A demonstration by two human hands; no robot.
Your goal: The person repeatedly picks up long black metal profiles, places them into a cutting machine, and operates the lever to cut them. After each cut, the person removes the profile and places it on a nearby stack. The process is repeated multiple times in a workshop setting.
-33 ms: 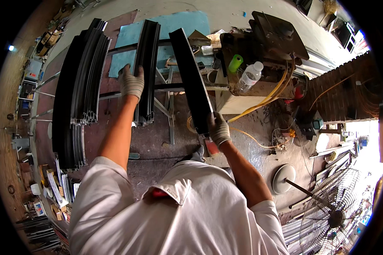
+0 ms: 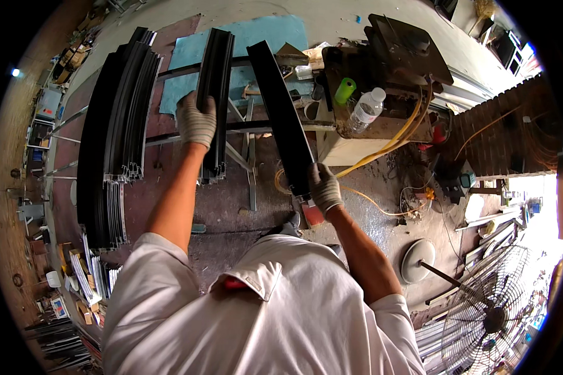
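My left hand [image 2: 197, 120], in a striped knit glove, is closed at the left edge of the middle bundle of black profiles [image 2: 216, 69]. Its thumb lies over the bundle, while the fingertips are partly hidden. My right hand [image 2: 324, 187], gloved too, grips the right edge of a long black profile [image 2: 281, 106] close to its near end. That profile slants from upper left to lower right, apart from the bundle. Both rest across the dark bars of a stand [image 2: 250, 126]. A larger stack of black profiles [image 2: 128, 106] lies on the left.
At right a dirty machine [image 2: 406, 50] bears a green can [image 2: 344, 90] and a clear bottle [image 2: 367, 111]. Yellow hoses [image 2: 394, 145] hang to the floor. A pedestal fan [image 2: 494, 320] stands at lower right. Blue sheeting [image 2: 266, 34] lies beyond the stand.
My left hand's fingers have curled in at the bundle's edge. The right hand and the near end of its profile have shifted very slightly.
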